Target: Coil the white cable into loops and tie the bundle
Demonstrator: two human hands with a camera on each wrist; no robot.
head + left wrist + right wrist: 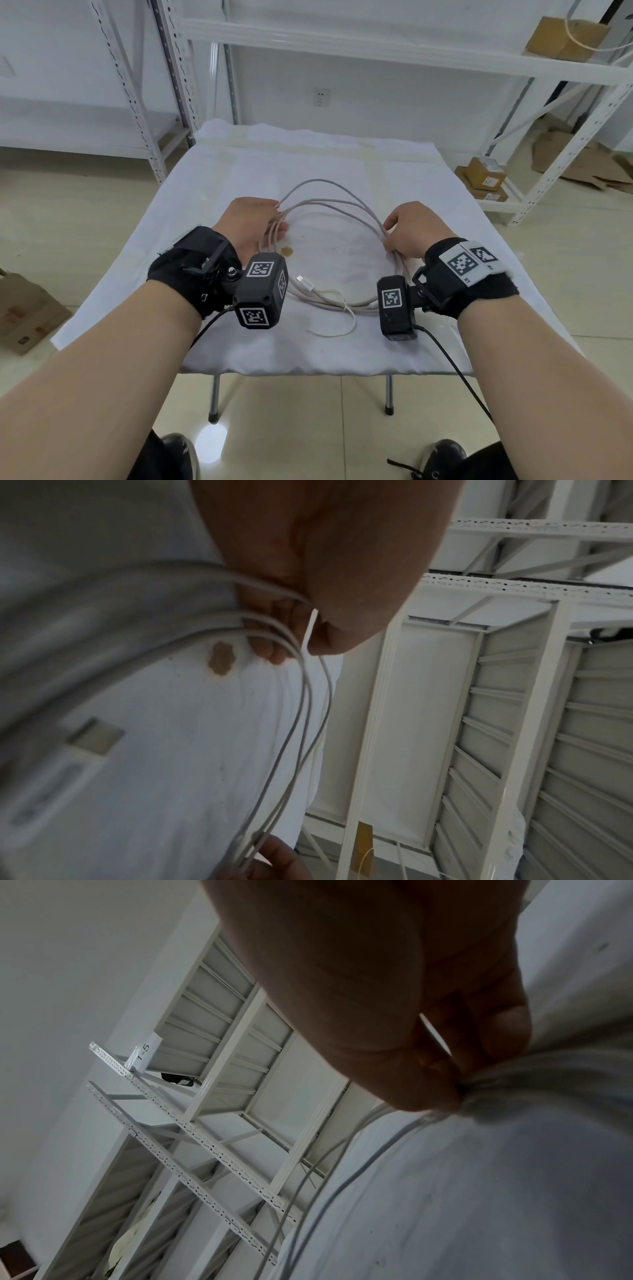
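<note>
The white cable [334, 205] lies in several wide loops on the cloth-covered tabletop [428, 192]. The left hand [251, 222] pinches the loops' left side and the right hand [411, 229] pinches their right. The strands should be evened and gathered tight, with the loose near tail and USB plug [306, 281] kept free for tying.

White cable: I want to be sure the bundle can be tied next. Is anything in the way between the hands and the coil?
Nothing visible. The left hand and right hand already grip opposite sides of the white cable coil on the cloth-covered table; a thin white tie lies loose at its near edge.
</note>
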